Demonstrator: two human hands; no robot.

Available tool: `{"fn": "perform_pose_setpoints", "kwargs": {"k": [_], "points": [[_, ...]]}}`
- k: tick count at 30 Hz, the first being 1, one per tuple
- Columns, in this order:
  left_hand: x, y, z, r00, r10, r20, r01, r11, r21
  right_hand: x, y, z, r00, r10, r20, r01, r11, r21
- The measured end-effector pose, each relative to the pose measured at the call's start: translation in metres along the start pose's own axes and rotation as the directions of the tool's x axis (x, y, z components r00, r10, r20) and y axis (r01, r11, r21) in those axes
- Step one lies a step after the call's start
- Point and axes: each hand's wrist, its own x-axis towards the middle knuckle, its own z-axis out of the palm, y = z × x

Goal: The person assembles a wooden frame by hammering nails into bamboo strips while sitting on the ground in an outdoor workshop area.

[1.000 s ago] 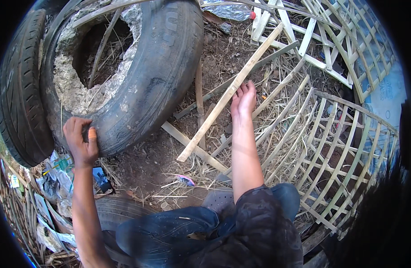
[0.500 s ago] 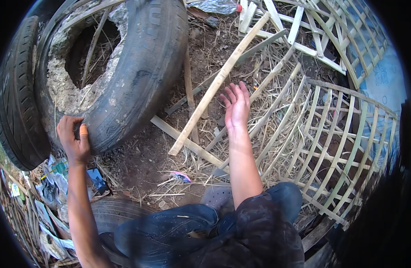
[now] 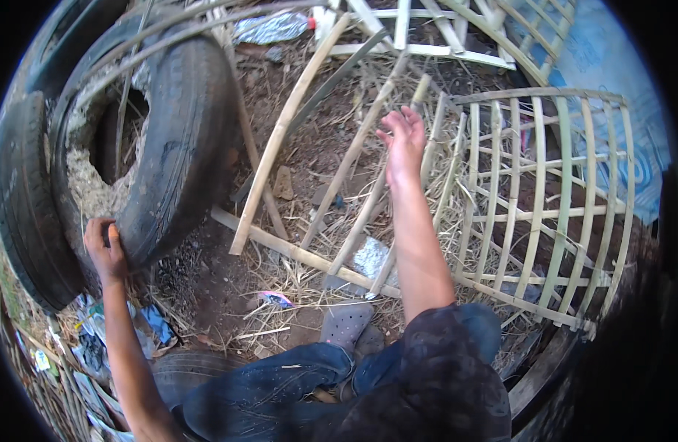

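My left hand (image 3: 105,249) is at the lower edge of a worn black tire (image 3: 188,140), its fingers curled against the rubber. A pale, crusty layer lines the tire's inner rim, around a dark hole. My right hand (image 3: 404,144) is raised over a loose lattice of bamboo slats (image 3: 346,166), fingers apart and slightly bent. It seems to hold nothing; whether it touches the slat beside it I cannot tell. Left of that hand, one long pale slat (image 3: 284,132) slants across the others.
Another tire (image 3: 26,199) stands at the far left. A curved bamboo lattice (image 3: 563,210) lies at the right, near a blue patterned sheet (image 3: 611,66). Straw and dirt cover the ground. Plastic litter (image 3: 96,342) lies lower left, and a crumpled clear bottle (image 3: 273,28) at the top.
The view has shifted, and the tire now appears farther left and narrower. My left hand stays at its edge. My right hand has moved farther out over the slats, its fingers more bent.
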Motion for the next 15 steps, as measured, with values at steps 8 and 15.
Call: {"fn": "perform_pose_setpoints", "kwargs": {"k": [8, 15], "points": [[0.068, 0.081, 0.033, 0.981, -0.131, -0.144, 0.087, 0.957, -0.278, 0.176, -0.051, -0.037, 0.988, 0.024, -0.153, -0.033, 0.998, -0.055], [0.099, 0.190, 0.070, 0.963, -0.268, 0.019, 0.260, 0.947, 0.190, 0.333, -0.067, -0.106, 0.890, -0.061, -0.452, -0.083, 0.953, -0.291]]}}
